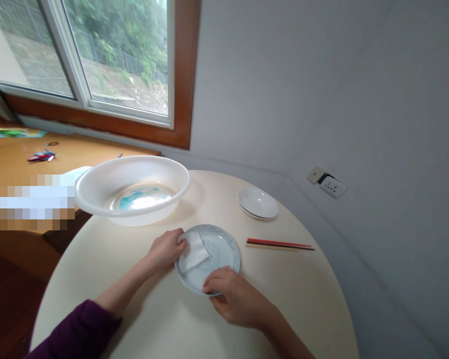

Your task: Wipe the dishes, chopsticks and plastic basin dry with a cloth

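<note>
White tissue lies on the patterned plate on the surface. Fingers of the left hand clamp tissue corner and rim; the right hand's pinch the near rim. Steady, light pressure should suit.

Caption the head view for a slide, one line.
Left hand and right hand on a plate bearing a white wipe; basin, dishes and chopsticks share the table.
</note>
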Demonstrator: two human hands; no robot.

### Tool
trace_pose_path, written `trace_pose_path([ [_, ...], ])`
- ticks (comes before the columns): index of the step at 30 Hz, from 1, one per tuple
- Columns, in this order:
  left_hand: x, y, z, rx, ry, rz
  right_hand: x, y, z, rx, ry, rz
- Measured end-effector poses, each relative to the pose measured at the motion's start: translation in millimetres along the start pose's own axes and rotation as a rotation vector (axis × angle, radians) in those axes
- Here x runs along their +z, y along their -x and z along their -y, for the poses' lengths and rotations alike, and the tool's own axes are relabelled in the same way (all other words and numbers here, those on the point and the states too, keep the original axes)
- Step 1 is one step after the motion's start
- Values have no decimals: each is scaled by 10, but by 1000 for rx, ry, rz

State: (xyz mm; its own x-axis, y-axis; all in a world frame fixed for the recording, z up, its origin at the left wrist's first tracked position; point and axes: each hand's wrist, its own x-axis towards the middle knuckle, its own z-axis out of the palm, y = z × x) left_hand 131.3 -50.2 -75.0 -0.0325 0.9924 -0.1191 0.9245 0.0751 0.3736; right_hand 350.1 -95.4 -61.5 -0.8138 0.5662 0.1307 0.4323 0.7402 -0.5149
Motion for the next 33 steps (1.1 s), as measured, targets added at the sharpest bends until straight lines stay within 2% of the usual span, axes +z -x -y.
trace_pose_path([
  [4,-20,17,-15,5,5,-8,75,-52,48,47,88,3],
  [10,-28,30,-15,3,5,-12,150,-74,82,22,143,14],
  [20,-33,14,0,-12,40,-20,-18,-28,69,49,78,69],
  [23,-26,11,0,-18,36,-17,56,-43,72,61,112,31],
  [28,-31,6,-1,-26,36,-14,163,-46,56,0,139,16],
  [33,-37,10,0,-22,31,-12,15,-7,24,19,123,44],
])
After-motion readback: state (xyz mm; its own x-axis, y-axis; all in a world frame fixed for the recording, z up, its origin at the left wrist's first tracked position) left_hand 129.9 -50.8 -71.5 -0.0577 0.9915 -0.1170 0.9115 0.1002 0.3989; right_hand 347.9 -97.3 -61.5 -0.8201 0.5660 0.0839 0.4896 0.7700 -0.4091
